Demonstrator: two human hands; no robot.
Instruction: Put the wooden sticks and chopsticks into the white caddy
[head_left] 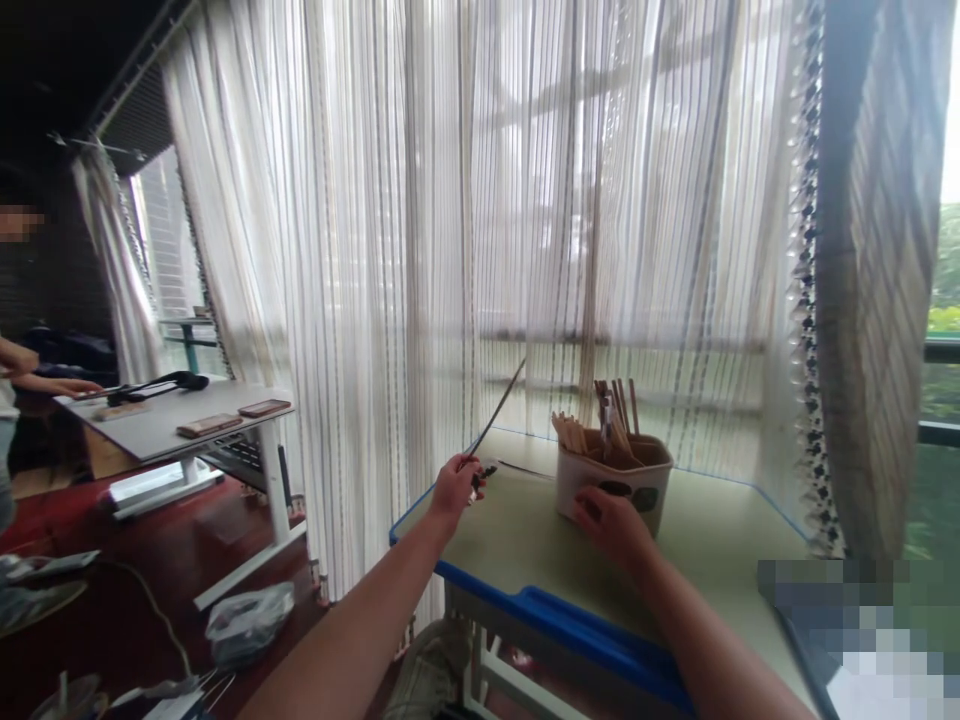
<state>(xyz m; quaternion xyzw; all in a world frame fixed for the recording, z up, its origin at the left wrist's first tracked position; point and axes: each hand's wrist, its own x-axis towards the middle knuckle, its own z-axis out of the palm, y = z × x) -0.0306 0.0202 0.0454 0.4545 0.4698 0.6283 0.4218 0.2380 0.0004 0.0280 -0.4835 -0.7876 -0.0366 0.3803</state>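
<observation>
My left hand (457,485) is closed around a long thin dark stick (499,405), which slants up and to the right over the far left part of the small table (510,535). Something small, dark and silver shows at its fingers, too unclear to name. Loosely bent and seemingly holding nothing, my right hand (611,520) is at the front of a white container (652,485) with dark oval marks. Whether it touches the container I cannot tell. Pale wooden sticks (570,430) and darker brown sticks (626,405) stand upright in the container.
Sheer striped curtains (360,250) hang right behind the table, which has a raised blue edge (555,615). At left, a person stands by a white-topped table (187,405) with flat frame-like items on it. A plastic bag (247,620) lies on the floor.
</observation>
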